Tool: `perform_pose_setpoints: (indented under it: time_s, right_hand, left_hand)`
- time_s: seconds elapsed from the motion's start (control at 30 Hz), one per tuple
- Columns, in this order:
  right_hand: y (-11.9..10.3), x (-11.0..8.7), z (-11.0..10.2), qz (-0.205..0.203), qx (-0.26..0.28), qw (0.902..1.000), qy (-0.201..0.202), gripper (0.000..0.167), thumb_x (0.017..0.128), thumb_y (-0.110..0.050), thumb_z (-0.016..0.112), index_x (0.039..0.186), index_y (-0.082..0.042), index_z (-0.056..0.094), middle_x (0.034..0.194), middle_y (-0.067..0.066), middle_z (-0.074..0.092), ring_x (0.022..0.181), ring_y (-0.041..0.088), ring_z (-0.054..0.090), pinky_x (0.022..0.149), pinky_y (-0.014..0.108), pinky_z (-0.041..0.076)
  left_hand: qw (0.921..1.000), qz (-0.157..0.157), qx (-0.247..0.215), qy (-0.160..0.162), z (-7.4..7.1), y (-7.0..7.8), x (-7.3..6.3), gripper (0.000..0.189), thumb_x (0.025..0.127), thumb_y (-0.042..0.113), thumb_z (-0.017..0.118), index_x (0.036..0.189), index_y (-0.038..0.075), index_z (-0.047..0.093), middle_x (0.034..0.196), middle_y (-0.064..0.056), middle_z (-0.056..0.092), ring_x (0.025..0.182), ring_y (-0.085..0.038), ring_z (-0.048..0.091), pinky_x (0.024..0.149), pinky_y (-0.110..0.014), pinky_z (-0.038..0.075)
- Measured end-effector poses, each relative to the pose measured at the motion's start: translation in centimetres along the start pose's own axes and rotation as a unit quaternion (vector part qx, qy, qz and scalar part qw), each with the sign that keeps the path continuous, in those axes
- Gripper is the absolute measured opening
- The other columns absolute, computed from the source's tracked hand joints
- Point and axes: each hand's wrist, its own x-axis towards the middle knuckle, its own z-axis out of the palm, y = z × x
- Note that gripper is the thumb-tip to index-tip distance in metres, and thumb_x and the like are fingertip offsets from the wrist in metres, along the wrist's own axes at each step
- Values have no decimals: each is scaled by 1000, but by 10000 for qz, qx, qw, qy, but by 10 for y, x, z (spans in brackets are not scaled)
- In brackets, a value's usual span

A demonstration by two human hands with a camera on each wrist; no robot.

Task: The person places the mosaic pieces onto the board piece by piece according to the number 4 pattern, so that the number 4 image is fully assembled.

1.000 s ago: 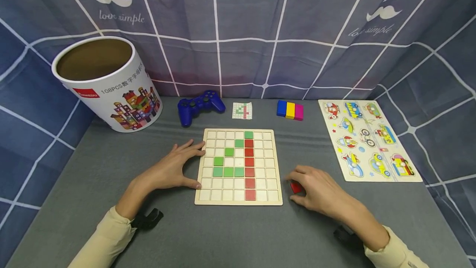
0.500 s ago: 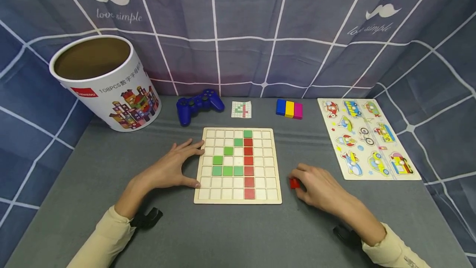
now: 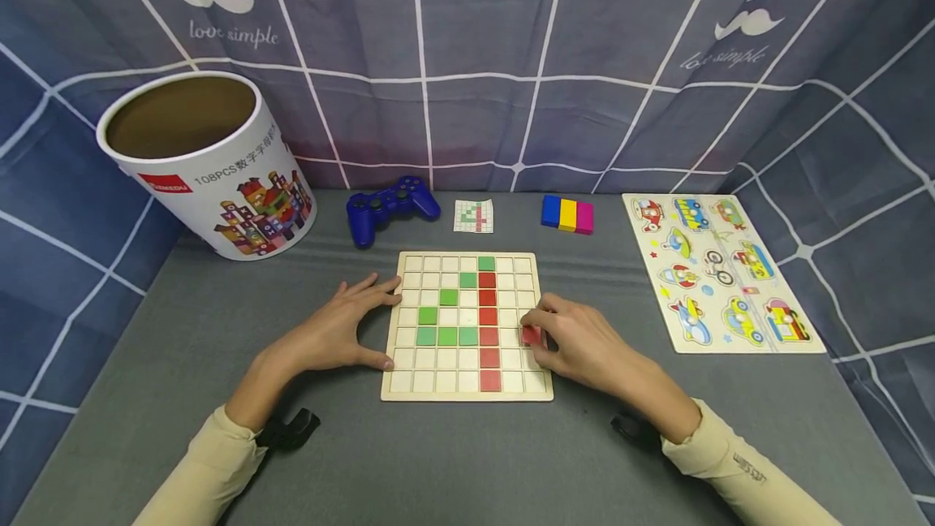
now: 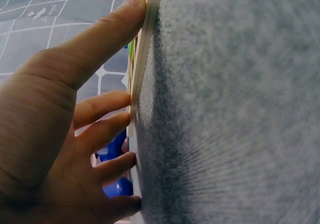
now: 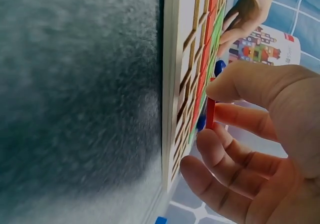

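A wooden grid board [image 3: 438,397] lies in the middle of the table, with a column of red square tiles [image 3: 488,298] and several green tiles [image 3: 448,336] set in its cells. Thumb and fingers of my left hand [image 3: 321,341] touch the board's left edge, spread and fairly straight, as the left wrist view also shows. My right hand [image 3: 588,345] pinches one red tile [image 5: 210,113] between thumb and fingertips, above the board's right-hand columns. In the right wrist view that tile is seen edge-on, apart from the board's surface.
Behind the board are a blue game controller [image 3: 390,207], a small pattern card [image 3: 473,217] and blue, yellow and pink blocks [image 3: 567,215]. A large white bucket [image 3: 212,169] stands back left. To the right lies a vehicle puzzle board [image 3: 719,274].
My right hand has picked a red tile up from the table beside the board and moved it left, over the board's right side. The left hand has stayed at the edge.
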Motion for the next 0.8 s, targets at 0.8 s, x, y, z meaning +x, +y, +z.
perform_pose_setpoints:
  time_s: [0.8]
  right_hand:
    - [-3,17,8,161,676,9947,-756,23,81,-13,82,103,-13,76,88,-5,61,66,6,50,56,24,42]
  left_hand:
    - [9999,-37,-28,-128,2,5,3,94,65,49,92,143,10,54,163,0,27,150,-36,13,113,-70,4]
